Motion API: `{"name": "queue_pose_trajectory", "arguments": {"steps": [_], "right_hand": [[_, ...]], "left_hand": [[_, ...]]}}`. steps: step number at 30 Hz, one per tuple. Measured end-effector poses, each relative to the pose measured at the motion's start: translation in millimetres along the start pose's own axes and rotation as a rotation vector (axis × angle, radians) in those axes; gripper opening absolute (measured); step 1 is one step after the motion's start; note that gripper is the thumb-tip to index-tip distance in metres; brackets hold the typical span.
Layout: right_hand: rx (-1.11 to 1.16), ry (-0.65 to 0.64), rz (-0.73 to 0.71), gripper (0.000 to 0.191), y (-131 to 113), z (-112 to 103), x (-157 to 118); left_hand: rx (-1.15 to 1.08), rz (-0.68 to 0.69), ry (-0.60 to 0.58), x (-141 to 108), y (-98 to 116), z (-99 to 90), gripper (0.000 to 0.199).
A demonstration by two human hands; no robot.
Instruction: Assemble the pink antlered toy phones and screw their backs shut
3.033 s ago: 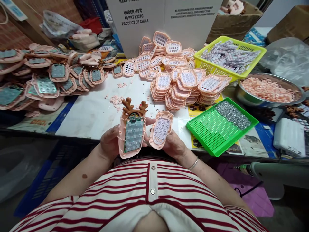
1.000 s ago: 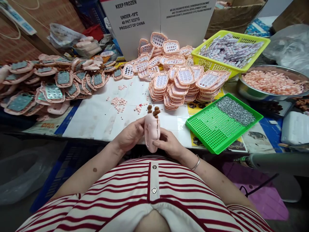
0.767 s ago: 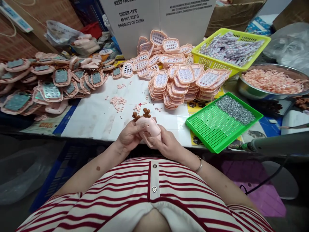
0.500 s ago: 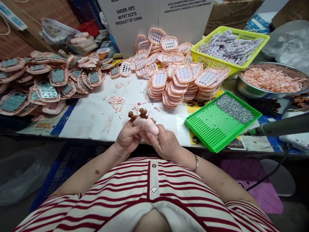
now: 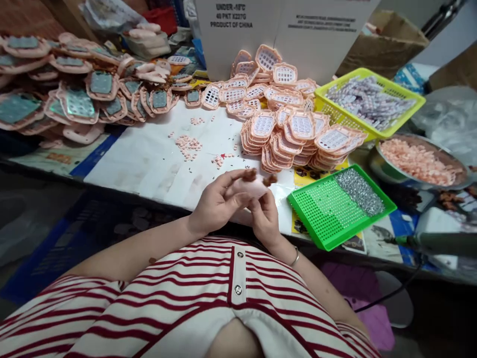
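White carton (image 5: 276,44), far edge of worktop (image 5: 149,154): left panel (image 5: 238,49), "UNDER -18°C / 40 PKT X227G / PRODUCT OF CHINA"; right panel (image 5: 320,49), lettering blurred. Orange lettering (image 5: 60,158), worktop's near edge, left: illegible.

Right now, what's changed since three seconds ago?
The toy halves, earlier apart, one in each hand, have moved together between your left hand and right hand. The power tool, earlier below the table's edge in view, now overlaps it. The green tray, yellow basket and stacked shells appear unmoved.
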State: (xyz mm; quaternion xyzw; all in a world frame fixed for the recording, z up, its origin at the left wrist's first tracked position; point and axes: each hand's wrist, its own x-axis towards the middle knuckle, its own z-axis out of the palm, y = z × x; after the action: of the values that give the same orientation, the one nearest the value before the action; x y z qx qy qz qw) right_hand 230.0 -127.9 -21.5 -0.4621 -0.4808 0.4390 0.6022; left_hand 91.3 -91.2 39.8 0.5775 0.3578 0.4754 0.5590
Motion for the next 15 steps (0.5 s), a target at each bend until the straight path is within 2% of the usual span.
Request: {"name": "queue_pose_trajectory", "arguments": {"steps": [4,7,9,12,15], "right_hand": [[0.195,0.107,0.108,0.045,3.3,6.5,-0.2],[0.192,0.135,0.126,0.048,1.6,7.3,-0.5],[0.137,0.13,0.134,0.048,-2.3,4.5,0.8],[-0.073,0.031,0.1,0.046,-10.3,-1.7,5.0],[-0.179,-0.06,0.065,0.052,-15.4,-2.6,8.5]], "left_hand": [[0.208,0.104,-0.011,-0.8,-2.1,6.2,0.034],[0.276,0.182,0.011,0.5,-1.6,7.0,0.029],[0.28,0.172,0.006,4.8,-0.6,4.0,0.03],[0.133,-0.033,-0.034,15.9,-0.2,-3.5,0.034],[-0.307,-0.254,0.028,26.1,-1.2,-7.7,0.036]]}}
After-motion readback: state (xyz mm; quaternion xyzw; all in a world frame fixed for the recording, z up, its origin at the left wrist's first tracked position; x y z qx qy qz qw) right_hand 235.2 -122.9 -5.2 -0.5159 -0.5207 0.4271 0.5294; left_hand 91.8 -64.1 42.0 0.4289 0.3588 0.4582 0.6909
